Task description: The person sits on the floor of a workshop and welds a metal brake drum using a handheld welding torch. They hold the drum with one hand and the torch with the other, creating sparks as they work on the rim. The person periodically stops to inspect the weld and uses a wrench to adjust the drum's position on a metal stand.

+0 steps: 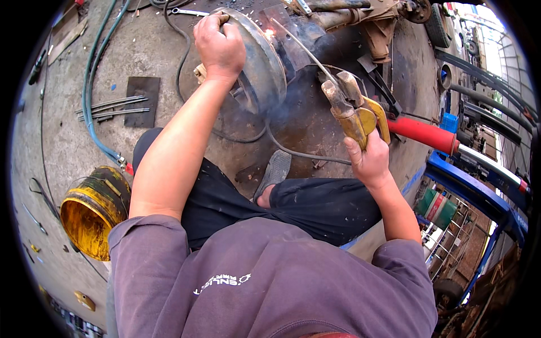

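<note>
At the top, my left hand (220, 48) is closed over the upper edge of a large round metal rim (256, 62) standing on the floor. My right hand (371, 160) grips a yellow, worn welding electrode holder (352, 115). Clamped in its jaws, a thin welding rod (304, 49) slants up and left. An orange glow (270, 34) shows close to the rod's tip, between the rim and a dark metal plate (284, 34). Bluish smoke drifts below the rim. What lies under my left fingers is partly hidden.
Several loose welding rods (115, 107) lie on and beside a dark plate at left. A yellow-stained bucket (87, 211) stands near my left side. Blue hoses (90, 84) and dark cables cross the floor. A red-handled jack (422, 132) is at right; a rusty axle assembly (377, 28) lies ahead.
</note>
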Demonstrator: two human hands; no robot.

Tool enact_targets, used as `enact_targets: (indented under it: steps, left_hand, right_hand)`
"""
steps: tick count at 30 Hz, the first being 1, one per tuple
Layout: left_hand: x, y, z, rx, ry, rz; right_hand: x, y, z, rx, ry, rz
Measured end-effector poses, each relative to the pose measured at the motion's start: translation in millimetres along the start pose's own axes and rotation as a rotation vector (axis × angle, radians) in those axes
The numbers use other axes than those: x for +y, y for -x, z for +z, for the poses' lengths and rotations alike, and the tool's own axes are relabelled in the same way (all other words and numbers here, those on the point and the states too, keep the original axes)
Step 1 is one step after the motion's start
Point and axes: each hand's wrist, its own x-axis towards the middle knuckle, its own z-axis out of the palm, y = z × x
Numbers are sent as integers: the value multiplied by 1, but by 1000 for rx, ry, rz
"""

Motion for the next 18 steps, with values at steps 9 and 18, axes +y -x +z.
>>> enact_targets:
  steps: [9, 18]
  left_hand:
    - [4, 0, -3, -39, -51, -22]
    - [3, 0, -2, -29, -42, -6]
  right_hand:
    - [7, 5, 3, -67, 95, -1]
    - [6, 0, 5, -87, 123, -3]
